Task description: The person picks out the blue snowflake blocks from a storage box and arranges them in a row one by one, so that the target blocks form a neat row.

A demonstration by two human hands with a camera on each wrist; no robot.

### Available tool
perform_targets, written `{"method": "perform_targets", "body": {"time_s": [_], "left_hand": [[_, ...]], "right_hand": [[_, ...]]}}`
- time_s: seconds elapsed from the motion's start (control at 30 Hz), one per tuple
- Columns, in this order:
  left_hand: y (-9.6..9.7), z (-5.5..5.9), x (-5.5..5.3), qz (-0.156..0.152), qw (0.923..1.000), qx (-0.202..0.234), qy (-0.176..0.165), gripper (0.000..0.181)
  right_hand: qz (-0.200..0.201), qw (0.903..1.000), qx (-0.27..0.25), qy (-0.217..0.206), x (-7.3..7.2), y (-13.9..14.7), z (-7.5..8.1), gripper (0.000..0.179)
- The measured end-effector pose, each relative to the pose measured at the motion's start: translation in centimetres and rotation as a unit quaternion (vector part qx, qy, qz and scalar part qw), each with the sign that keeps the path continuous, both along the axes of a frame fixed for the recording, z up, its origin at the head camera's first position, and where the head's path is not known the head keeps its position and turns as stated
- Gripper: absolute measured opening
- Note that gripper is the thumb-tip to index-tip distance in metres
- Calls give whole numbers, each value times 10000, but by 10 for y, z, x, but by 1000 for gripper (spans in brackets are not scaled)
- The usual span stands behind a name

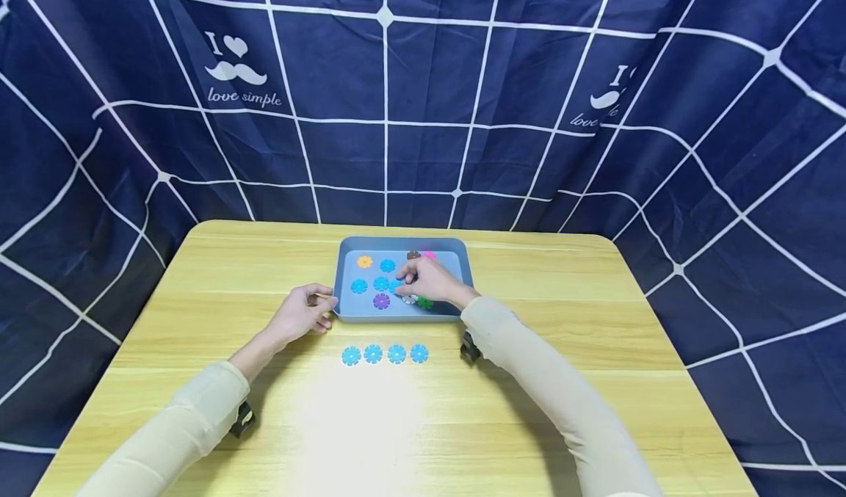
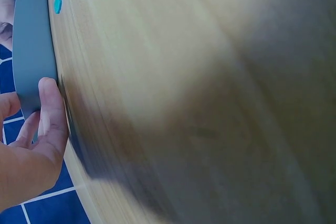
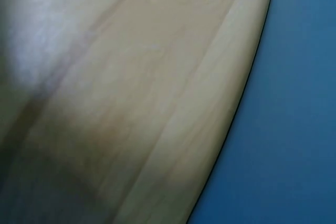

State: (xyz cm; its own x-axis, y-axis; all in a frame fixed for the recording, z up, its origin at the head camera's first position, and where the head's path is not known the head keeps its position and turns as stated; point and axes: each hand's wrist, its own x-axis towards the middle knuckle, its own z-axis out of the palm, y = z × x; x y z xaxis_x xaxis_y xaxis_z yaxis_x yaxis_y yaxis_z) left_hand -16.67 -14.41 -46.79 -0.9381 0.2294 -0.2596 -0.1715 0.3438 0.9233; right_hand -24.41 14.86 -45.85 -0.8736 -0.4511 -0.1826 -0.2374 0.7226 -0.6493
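Note:
A blue-grey tray stands on the table, with several notched plastic interlocking discs in it. My left hand holds the tray at its left side; in the left wrist view the fingers lie along its outer wall. Inside the tray, my right hand pinches a blue interlocking disc, partly hidden by the fingers. Beside it lie another blue disc and a purple disc. The right wrist view shows the tray's wall but not the hand.
A row of several blue discs lies on the wooden table in front of the tray. Orange, brown, pink and green discs are in the tray. A dark blue checked curtain hangs behind.

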Motion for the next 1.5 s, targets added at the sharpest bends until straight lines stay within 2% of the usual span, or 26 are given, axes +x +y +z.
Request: {"method": "perform_targets", "body": {"time_s": [0.27,0.57,0.87,1.23,1.5], "left_hand": [[1,1,-2,14,10000,-30,-44,41],[1,2,-3,-3,10000,-23,-21,41],[1,2,-2,-7,10000,-19,-50,41],[1,2,-1,2,10000,-67,-32,41],[0,2,0,20,10000,-66,-45,41]], "right_hand": [[-134,9997,208,25,-3,-2,-4,28],[-209,9996,186,-15,-2,-3,-1,28],[-304,9995,-2,-25,-2,-2,0,29],[-399,9986,-335,-70,-5,6,-2,18],[-566,9961,-655,-186,-2,13,3,18]]}}
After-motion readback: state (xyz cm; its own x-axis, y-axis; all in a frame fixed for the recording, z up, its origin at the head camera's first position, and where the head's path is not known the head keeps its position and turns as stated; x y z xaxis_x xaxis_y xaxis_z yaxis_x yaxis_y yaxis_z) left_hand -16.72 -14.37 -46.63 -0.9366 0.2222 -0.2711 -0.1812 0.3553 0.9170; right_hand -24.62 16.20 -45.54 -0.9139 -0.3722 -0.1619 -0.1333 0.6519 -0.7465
